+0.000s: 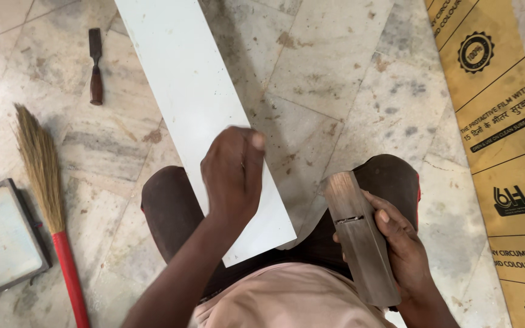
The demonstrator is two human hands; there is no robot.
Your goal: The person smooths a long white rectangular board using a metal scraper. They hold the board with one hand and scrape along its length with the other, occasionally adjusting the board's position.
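Your left hand [233,173] rests with fingers curled, pressing on the white board [199,115], near its right edge and close to the near corner over your knees. Your right hand [399,243] grips a wooden hand plane [360,240], clear of the board's edge. Floor [347,91] right of the board lies open; chisel [95,67] and broom [47,194] are well apart to the left.

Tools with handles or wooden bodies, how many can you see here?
3. A brown-handled chisel lies on the floor at top left, a red-handled straw broom lies at left, and a wooden block plane is in the right hand. Others may lie outside the picture.
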